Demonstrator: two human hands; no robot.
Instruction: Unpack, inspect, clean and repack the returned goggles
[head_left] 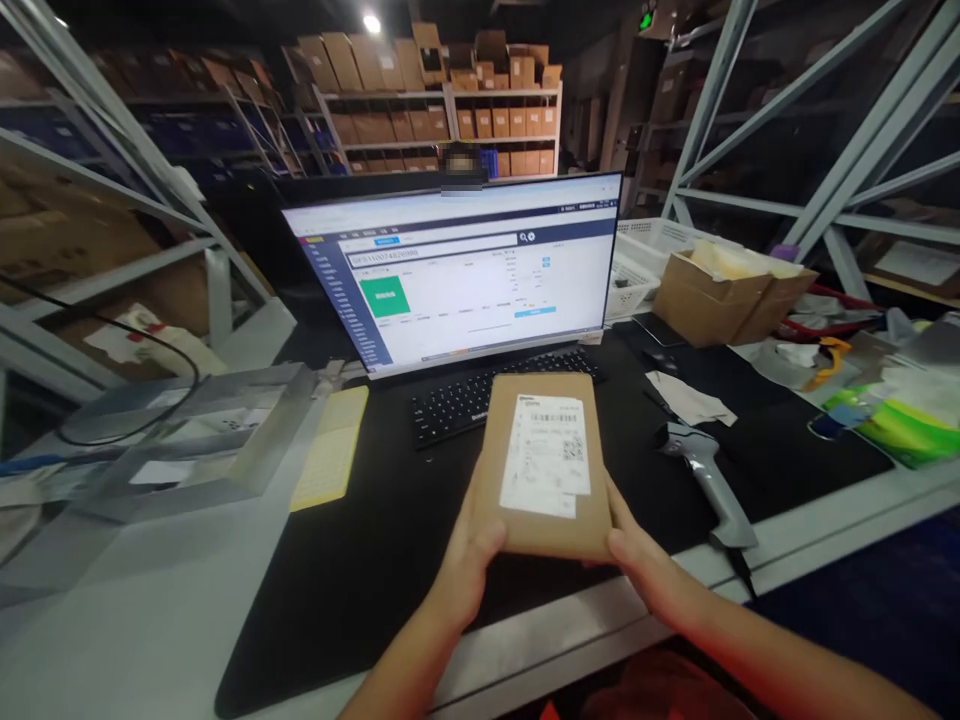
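Between my two hands is a brown cardboard box [491, 470], tilted toward me, with a white shipping label [544, 455] on its top face. My left hand [471, 560] grips the lower left side, thumb on the near edge. On the right side, my right hand [634, 545] is closed on the near corner, its other fingers partly hidden along the side. Behind the box lies a black keyboard [450, 412], partly covered by it. A grey barcode scanner [709, 480] rests on the black mat to the right of my right hand.
A lit monitor [480, 280] stands behind the keyboard. Left are a yellow pad [330, 450] and a grey tray [217, 440]. Right are a crumpled cloth or paper [690, 398], an open carton [705, 300], white baskets [637, 275] and a green packet [907, 425]. Metal posts frame the desk.
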